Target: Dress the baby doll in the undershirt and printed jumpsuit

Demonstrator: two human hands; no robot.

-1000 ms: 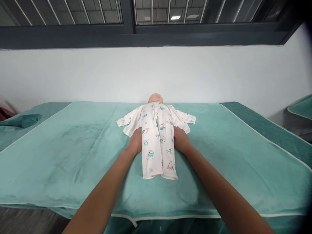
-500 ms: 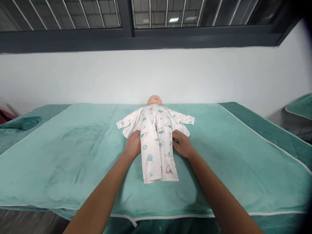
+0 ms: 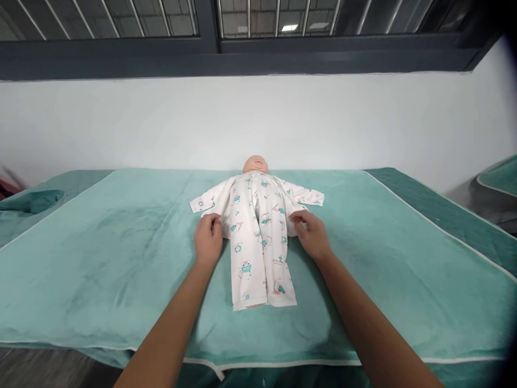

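Note:
A baby doll (image 3: pixel 256 164) lies on its back with its head toward the wall. It is dressed in a white baby shirt (image 3: pixel 220 195) with its printed sleeves spread to both sides. White printed baby pants (image 3: pixel 248 264) lie over the front of the body, legs toward me; the doll's limbs are hidden. At the shirt's left lower flap, my left hand (image 3: pixel 208 238) pinches the edge between thumb and fingers. On the opposite side my right hand (image 3: pixel 310 233) has its fingers closed at the right flap, partly covering it.
A light green plush cover (image 3: pixel 121 258) with white piping spreads under the doll. Behind it rises a white wall (image 3: pixel 161 124) below a dark window frame (image 3: pixel 335 56) with bars. Folded dark green cloth (image 3: pixel 36 202) lies at the far left.
Both hands have moved outward from beside the pants and now close on the shirt's side flaps. The pants stay lying over the doll.

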